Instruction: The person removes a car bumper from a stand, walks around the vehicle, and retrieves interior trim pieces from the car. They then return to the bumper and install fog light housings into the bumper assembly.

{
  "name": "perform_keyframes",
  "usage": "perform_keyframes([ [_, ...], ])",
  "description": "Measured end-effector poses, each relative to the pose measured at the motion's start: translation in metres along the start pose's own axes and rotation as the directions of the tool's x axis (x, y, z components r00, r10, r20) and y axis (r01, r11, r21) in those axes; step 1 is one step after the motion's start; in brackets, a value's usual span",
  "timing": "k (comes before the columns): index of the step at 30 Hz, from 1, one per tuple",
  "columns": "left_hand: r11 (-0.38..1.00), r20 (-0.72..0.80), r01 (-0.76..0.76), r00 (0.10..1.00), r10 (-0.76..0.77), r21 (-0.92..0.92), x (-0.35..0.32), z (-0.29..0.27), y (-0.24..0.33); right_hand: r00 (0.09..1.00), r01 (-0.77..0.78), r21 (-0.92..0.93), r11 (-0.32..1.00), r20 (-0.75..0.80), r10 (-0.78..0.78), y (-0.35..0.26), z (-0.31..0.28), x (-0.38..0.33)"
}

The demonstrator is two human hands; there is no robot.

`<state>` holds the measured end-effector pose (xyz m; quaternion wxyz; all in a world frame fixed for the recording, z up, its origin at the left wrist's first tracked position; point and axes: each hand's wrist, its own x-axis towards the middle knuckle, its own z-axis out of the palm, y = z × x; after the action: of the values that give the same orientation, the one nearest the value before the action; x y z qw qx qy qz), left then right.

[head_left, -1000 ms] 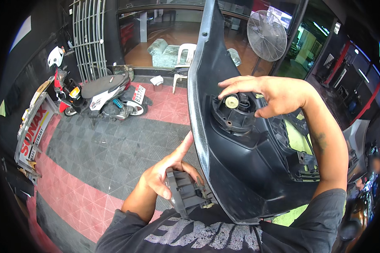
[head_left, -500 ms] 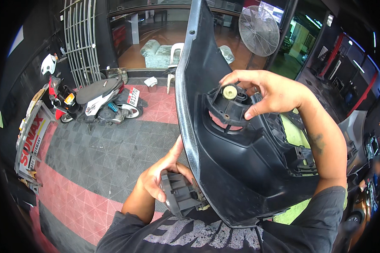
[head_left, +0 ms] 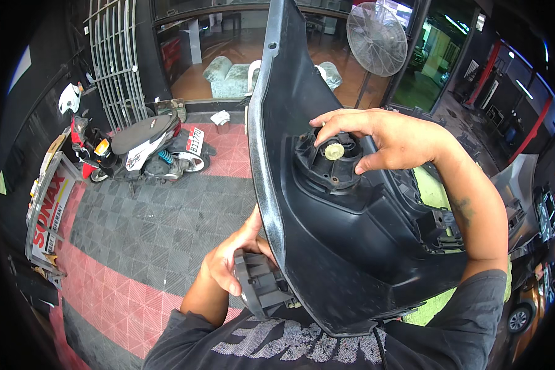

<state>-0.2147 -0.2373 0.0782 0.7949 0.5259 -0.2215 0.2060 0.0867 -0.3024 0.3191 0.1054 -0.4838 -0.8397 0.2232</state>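
A large black car bumper (head_left: 345, 246) stands tilted up against my front, its inner side facing me. My right hand (head_left: 388, 139) grips a black fog lamp (head_left: 330, 176) with a yellowish round knob, fingers over its far side and thumb at its near right edge. The lamp sits in the bumper's round opening and covers it. My left hand (head_left: 225, 262) is closed around a ribbed grey plastic part (head_left: 262, 287) beside the bumper's lower left edge, thumb on its near side. Some left fingers are hidden behind the part and the bumper edge.
A scooter (head_left: 157, 142) is parked at the left on grey and red floor tiles (head_left: 166, 216). Beyond the bumper are a pedestal fan (head_left: 376, 40) and a glass front. A light green surface (head_left: 435, 188) shows beneath the bumper's right side. An orange car (head_left: 530, 314) stands far right.
My right hand has lowered the fog lamp into the round opening, where red floor showed through before. The bumper has shifted slightly left. My left hand keeps its hold.
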Motion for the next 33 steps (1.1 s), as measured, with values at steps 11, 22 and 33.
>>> perform_keyframes([
  [11,0.995,0.010,0.039,0.999,-0.040,0.086,-0.013,-0.003,-0.005,0.994,0.104,-0.073,0.992,-0.019,-0.106,-0.002,0.014,-0.008],
  [22,0.923,0.130,-0.025,0.991,-0.027,0.383,-0.026,-0.022,0.053,0.995,0.051,0.034,0.998,-0.087,-0.047,-0.009,0.032,-0.016],
  [33,0.651,0.369,-0.064,0.864,-0.343,0.756,0.079,-0.002,0.172,0.986,-0.065,0.145,0.987,-0.141,0.085,-0.023,0.049,-0.016],
])
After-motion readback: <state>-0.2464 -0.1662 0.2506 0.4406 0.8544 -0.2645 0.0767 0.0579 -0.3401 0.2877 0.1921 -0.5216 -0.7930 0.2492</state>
